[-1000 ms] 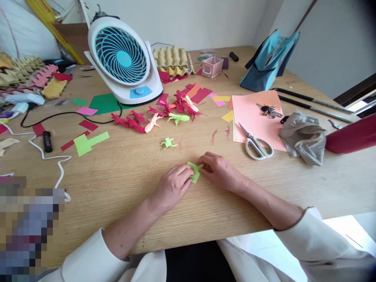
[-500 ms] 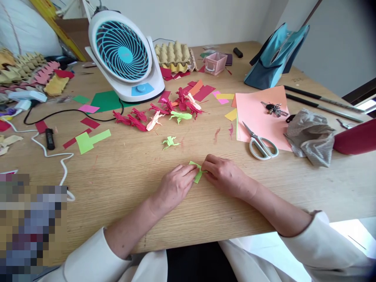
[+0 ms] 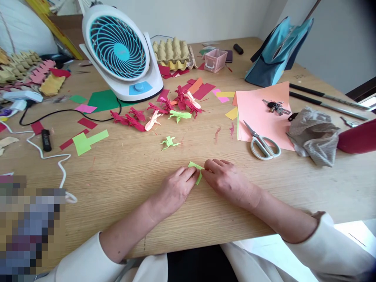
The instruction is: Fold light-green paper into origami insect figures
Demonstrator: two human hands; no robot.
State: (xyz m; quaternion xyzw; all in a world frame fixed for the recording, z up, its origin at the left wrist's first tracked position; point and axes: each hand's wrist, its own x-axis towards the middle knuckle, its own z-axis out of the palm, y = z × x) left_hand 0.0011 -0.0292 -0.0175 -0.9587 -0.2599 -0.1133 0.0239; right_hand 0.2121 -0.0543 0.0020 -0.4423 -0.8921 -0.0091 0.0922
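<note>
A small piece of light green folded paper [image 3: 200, 178] lies on the wooden table between my hands. My left hand [image 3: 179, 187] presses its fingers onto the paper's left side, holding it against the tabletop. At the right edge, my right hand [image 3: 226, 178] has its fingers curled and pinched on the paper; its fingertips are partly hidden. Just beyond them sits a finished-looking light green paper frog [image 3: 169, 142]. Farther back is a cluster of red folded paper figures [image 3: 136, 119], with a green paper figure [image 3: 179, 115] and a peach one [image 3: 152, 120] among them.
Scissors [image 3: 261, 143] rest partly on pink paper sheets [image 3: 249, 105], with keys [image 3: 276, 107] behind. A fan [image 3: 120, 51] stands at the back left. Green paper scraps [image 3: 82, 143] and a white cable [image 3: 62, 168] lie left. A crumpled grey bag [image 3: 314, 135] is at right.
My right fingers have opened slightly from a tighter curl and stay at the paper's right edge. The green paper has turned slightly under my left fingers. The camera view has shifted a little.
</note>
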